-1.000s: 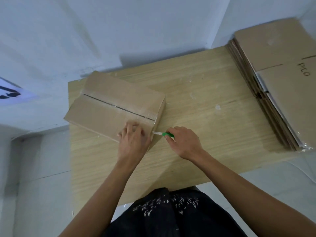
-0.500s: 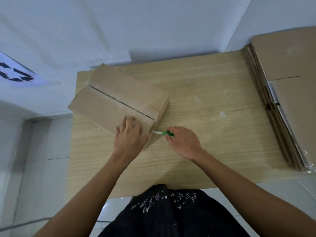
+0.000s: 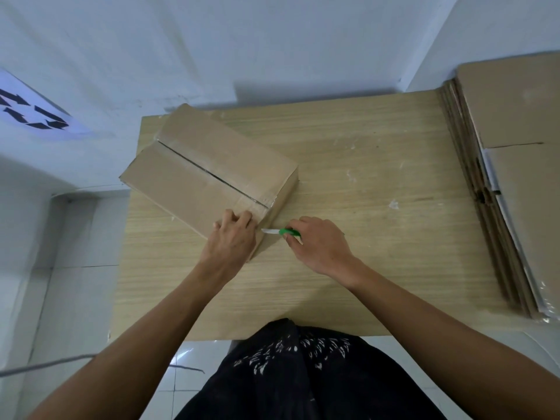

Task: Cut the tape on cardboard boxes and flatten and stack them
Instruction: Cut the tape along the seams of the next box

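Now my left hand [image 3: 231, 241] is clamped on the near corner of the cardboard box [image 3: 206, 174], fingers bent over the top edge and palm against the side. The box is a long, plain brown carton with a matte surface. It sits slantwise on the left part of the bench [image 3: 363, 177], one far corner close to the white wall. A dark, narrow slit runs the length of its top between the two flaps. A strip of glossy tape [image 3: 257, 197] shows beside the slit at the near end and folds down over the end face.

My right hand [image 3: 318, 247] is curled around a small cutter [image 3: 289, 232] with a bright green plastic handle. Its thin, pale blade [image 3: 269, 231] points left and meets the end face of the box just beside my left hand.

The bench top is light wood-grain laminate, flecked with whitish scraps and smears. On its right side lies a stack of flattened boxes [image 3: 515, 183], its layered corrugated edges fanned out towards me. Clear film shows at its near corner.

At the left, on the wall, hangs a white sheet [image 3: 30, 113] printed with black arrows. Below the bench are pale floor tiles [image 3: 75, 298] and a thin grey cable [image 3: 45, 363].
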### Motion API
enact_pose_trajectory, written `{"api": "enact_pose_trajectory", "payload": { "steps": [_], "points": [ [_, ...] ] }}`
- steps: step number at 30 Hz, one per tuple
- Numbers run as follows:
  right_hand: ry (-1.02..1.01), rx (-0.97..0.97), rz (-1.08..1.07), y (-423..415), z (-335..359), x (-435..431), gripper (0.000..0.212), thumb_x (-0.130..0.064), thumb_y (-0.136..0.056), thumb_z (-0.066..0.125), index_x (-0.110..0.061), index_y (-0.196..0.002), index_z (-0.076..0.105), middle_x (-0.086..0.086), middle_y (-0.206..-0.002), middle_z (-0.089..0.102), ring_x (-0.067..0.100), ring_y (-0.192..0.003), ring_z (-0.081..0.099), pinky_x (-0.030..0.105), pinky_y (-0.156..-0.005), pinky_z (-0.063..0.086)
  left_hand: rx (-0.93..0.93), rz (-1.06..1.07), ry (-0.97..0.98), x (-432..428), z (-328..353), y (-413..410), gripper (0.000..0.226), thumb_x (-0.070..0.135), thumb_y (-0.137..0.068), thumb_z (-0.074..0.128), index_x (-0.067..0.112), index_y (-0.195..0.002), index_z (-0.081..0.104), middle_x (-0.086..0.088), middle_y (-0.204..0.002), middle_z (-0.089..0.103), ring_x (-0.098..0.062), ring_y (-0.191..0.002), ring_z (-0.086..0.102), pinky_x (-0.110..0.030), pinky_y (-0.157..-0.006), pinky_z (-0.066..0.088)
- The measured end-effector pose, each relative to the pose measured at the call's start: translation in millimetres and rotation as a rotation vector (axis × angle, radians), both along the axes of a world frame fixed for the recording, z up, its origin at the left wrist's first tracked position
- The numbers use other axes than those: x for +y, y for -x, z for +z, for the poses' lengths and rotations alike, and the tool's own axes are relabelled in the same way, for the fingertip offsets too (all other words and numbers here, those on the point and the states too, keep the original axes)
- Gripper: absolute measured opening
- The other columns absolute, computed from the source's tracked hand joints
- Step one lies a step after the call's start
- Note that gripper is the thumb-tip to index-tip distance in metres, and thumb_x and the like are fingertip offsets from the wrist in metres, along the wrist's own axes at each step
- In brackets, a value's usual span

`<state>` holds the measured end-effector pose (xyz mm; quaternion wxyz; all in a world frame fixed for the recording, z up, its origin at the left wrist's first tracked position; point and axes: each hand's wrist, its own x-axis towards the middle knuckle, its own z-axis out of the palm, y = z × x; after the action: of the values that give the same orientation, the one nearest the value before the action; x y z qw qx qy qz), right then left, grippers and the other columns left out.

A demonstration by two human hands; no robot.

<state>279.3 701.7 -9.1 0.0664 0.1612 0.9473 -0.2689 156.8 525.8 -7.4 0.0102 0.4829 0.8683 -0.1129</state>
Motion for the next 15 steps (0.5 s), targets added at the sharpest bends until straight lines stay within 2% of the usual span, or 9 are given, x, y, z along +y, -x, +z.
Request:
{"api": "enact_pose_trajectory", "payload": {
  "steps": [5,12,15],
  "points": [
    [0.007,0.049,0.005,3.1,0.5,-1.7,0.030,-0.040,-0.103,0.043,-0.027,-0.117,0.067,-0.010,-0.089,0.059,0.013,-0.079,0.053,0.034,-0.076,0.042,0.018,-0.031,-0.079,-0.8,3.8,-0.9,0.014,0.021,-0.088,0.076,0.012,-0.092,0.066,-0.001,-0.089,0.050,-0.021,-0.076,0.047,-0.030,-0.048,0.049],
    [-0.110,0.058,0.022,13.0,2.1,-2.6,0.032,-0.040,-0.103,0.040,-0.023,-0.105,0.067,-0.005,-0.087,0.063,0.018,-0.075,0.057,0.035,-0.071,0.044,0.065,-0.029,-0.090,-0.5,4.8,-3.7,0.018,0.020,-0.083,0.080,0.010,-0.086,0.066,-0.002,-0.087,0.051,-0.023,-0.075,0.048,-0.026,-0.045,0.037],
    [-0.163,0.059,0.026,17.8,2.1,-3.9,0.032,-0.039,-0.104,0.040,-0.020,-0.100,0.066,-0.005,-0.081,0.058,0.020,-0.072,0.054,0.034,-0.065,0.035,0.082,-0.040,-0.070,-2.5,3.1,-3.7,0.018,0.019,-0.082,0.081,0.010,-0.087,0.066,-0.003,-0.088,0.051,-0.023,-0.075,0.047,-0.026,-0.047,0.033]
  ]
}}
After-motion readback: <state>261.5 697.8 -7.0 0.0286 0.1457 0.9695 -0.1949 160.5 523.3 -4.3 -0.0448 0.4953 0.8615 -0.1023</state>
